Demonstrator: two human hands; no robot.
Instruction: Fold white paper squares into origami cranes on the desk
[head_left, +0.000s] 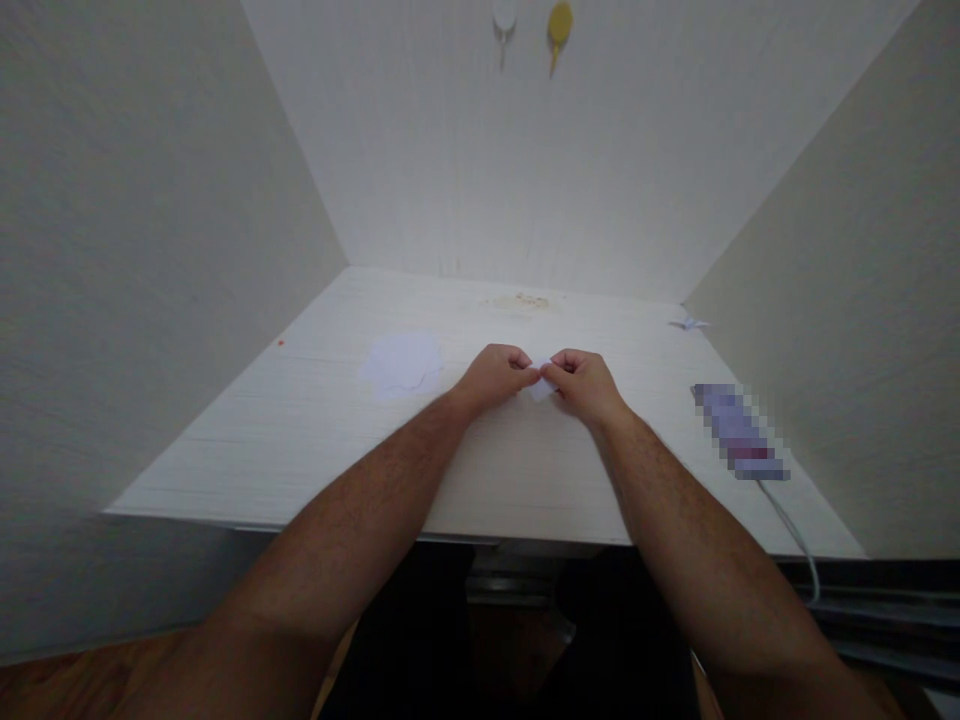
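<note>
A small white piece of paper (pixel 540 388) lies on the white desk (pixel 300 430) near its middle. My left hand (pixel 495 376) and my right hand (pixel 585 384) meet over it, both with fingers curled and pinching its top edge. Most of the paper is hidden under the fingers. To the left of my left hand lies a loose stack of white paper sheets (pixel 403 362), untouched.
A blurred-out flat object (pixel 739 430) with a white cable (pixel 787 525) lies at the desk's right side. A tiny folded white paper shape (pixel 690 323) sits at the back right corner. White walls enclose the desk on three sides; two hooks (pixel 559 25) hang high on the back wall.
</note>
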